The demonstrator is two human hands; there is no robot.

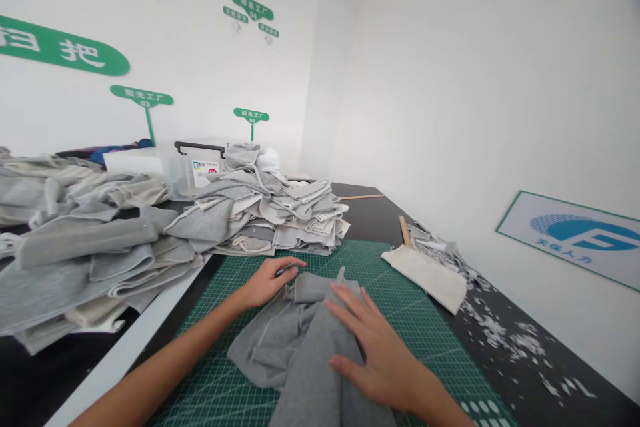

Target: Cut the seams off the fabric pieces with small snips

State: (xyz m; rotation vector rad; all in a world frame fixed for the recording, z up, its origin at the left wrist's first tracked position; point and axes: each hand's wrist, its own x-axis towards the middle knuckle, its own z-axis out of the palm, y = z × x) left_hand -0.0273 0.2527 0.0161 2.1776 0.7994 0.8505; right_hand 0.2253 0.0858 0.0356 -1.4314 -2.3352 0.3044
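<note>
Grey cloth lying rumpled on a green cutting mat.
The right hand spreads over it, fingers apart; the left hand, at its far left edge, is curled round a slim dark object, too small to identify. A cloth stack rises at the mat's far edge.

Green signs are dotting the white far wall, a blue-and-white panel is hanging on the right wall, and a black table is running alongside.
</note>
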